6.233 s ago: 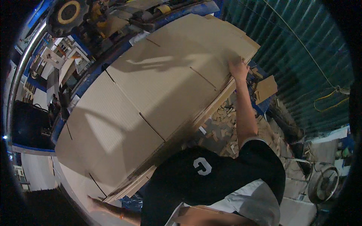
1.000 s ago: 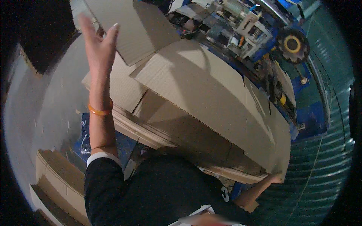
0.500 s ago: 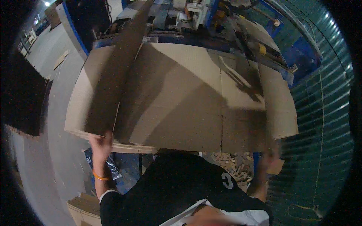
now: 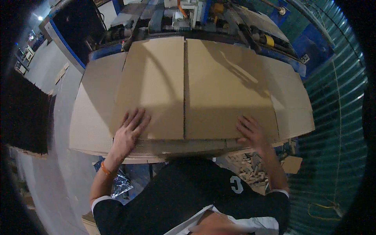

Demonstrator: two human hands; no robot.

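Tan corrugated cardboard begins at the left with the pale outer end of a stack [image 4: 92, 96], spread in front of a machine [image 4: 164, 19]. Beside it, the left hand [image 4: 129, 131], an orange bracelet [image 4: 105, 168] at its wrist, lies palm down with fingers spread on the near part of the left panel [image 4: 156, 86]. This panel and the right panel [image 4: 225, 88] lie flat on top of the stack, their inner edges almost meeting along a narrow dark gap. They look like one light piece, stiff when flat but likely to spring up at the creases and to dent under fingertips. The dry paper face probably gives decent friction, so flat palms near the outer edges seem the safest hold; the thin gap edges could bend or nick skin. Farther right, the right hand [image 4: 252, 135] rests near the right panel's near edge, fingers slightly apart, pinching nothing visible; its thumb is unclear. Below it lie loose cardboard scraps [image 4: 250, 168].
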